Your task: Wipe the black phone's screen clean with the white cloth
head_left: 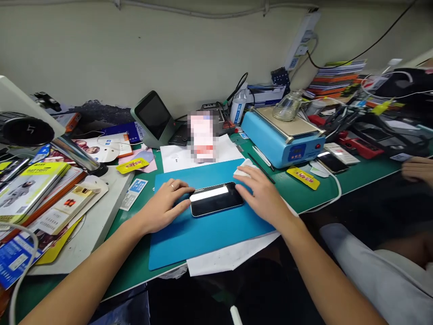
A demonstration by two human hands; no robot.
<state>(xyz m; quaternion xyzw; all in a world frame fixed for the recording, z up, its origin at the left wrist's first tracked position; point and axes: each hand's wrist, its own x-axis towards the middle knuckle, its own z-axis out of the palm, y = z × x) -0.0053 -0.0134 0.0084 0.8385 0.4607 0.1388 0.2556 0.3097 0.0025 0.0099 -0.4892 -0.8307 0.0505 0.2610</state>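
Flat black glass-faced phone (pixel 219 204) was placed inside edges of blue rectangular mat (pixel 189 243), likely steadied endwise: left hand (pixel 169 201) spread; right hand (pixel 259 192) over crumpled white tissue (pixel 247 163), grip unclear.

Counting two bare hands of the wearer, one left hand (pixel 171 203) and one right hand (pixel 260 194), and one co-worker's hand (pixel 417 171) besides. Counting two flat, dark-screened rectangular phones (pixel 216 201) (pixel 333 161), one flat blue rectangular mat (pixel 189 243) and one crumpled white wipe (pixel 244 169). Finding one silver-coloured ring (pixel 172 187), two flat yellow packets with reddish lettering (pixel 132 165) (pixel 303 178), one clear glass flask (pixel 287 106), one boxy light-blue machine (pixel 270 137), one pale bottle with a blue label (pixel 238 107) and one grey-green device with a dark slanted screen (pixel 154 117). Leaving uncounted the thin booklets in one tall stack (pixel 338 79).
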